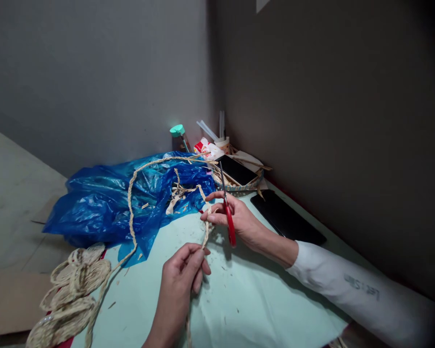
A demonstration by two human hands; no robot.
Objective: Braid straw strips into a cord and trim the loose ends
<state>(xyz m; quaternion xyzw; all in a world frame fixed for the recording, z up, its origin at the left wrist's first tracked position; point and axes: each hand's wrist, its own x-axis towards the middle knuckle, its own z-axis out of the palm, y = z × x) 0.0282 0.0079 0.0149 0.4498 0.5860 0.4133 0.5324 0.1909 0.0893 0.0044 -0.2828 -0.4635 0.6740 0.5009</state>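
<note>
A pale braided straw cord (205, 236) runs between my two hands over the light green sheet. My left hand (184, 268) is closed in a pinch on its lower part, and the cord trails down below the hand. Farther up, my right hand (239, 217) has its fingertips on the same cord. Red-handled scissors (228, 217) are also held in the right hand, blades pointing up and away. Another length of braid (131, 193) curves across a blue plastic bag (94, 193). Cut straw bits (176, 195) lie on the bag just beyond my fingers.
Coiled braid bundles (72, 290) lie at the left table edge. Toward the corner stand a green-lidded jar (177, 130) and a round basket (239, 187) holding straw, a phone (237, 169) and a cup (223, 144). A black flat device (286, 217) lies near the right wall (329, 121).
</note>
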